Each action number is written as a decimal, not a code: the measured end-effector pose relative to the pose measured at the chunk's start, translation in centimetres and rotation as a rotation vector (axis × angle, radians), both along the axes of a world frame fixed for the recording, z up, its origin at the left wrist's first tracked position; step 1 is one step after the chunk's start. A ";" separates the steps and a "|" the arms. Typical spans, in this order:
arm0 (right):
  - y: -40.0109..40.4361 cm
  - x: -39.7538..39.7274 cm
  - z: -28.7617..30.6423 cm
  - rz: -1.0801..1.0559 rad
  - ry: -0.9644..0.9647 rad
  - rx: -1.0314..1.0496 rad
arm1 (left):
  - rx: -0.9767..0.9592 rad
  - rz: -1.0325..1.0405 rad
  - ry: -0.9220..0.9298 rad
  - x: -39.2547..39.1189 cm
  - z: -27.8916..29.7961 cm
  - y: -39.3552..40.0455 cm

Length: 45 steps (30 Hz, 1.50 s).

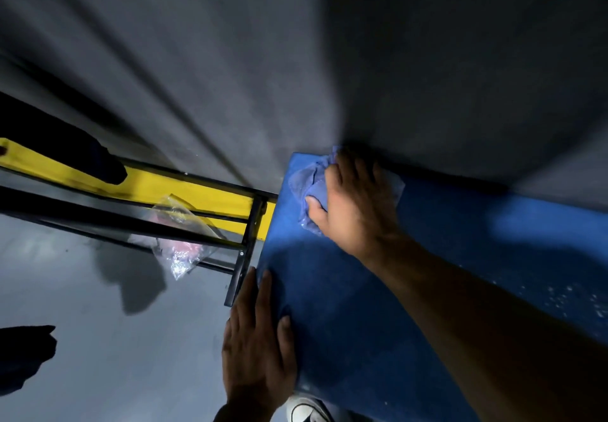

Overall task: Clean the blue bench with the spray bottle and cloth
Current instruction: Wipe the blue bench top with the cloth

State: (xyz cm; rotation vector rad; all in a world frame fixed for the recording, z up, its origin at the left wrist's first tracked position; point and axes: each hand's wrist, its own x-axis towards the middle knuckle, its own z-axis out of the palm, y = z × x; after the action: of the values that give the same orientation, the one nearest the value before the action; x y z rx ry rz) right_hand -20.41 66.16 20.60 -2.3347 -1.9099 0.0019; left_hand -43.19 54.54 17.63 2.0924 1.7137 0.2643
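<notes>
Left hand [258,339] flat, right hand [353,204] outstretched

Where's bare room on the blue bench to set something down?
The blue bench top is bare between the left hand at its near edge and the right hand. Another strip lies between the right forearm and the wall. The far corner is crowded: the right hand presses the cloth.

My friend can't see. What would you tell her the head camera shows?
A right hand presses a blue cloth onto the far corner of a blue bench by a grey wall; the left hand rests flat on its near end. A yellow bench stands to the left.
</notes>
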 end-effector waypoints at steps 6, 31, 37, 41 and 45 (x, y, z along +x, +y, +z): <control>-4.1 -1.0 -0.3 0.009 0.184 0.007 | -0.020 0.007 -0.016 -0.1 0.1 -0.1; -23.0 4.1 -1.3 0.695 -0.156 -0.074 | 0.055 0.032 0.141 4.0 0.8 0.3; -13.8 4.0 0.6 0.581 -0.014 -0.223 | 0.151 0.060 0.105 4.1 -0.1 0.1; -8.3 2.6 0.6 0.453 0.087 -0.206 | 0.170 0.058 0.114 4.1 -0.6 0.1; -2.8 1.3 0.8 0.228 0.081 -0.257 | 0.147 0.069 0.121 4.2 -0.6 0.1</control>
State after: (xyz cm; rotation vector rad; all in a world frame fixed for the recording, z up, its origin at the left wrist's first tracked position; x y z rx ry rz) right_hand -19.14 63.32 21.39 -2.2054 -2.2391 0.3784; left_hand -39.00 54.65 16.98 2.1960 1.8916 0.2982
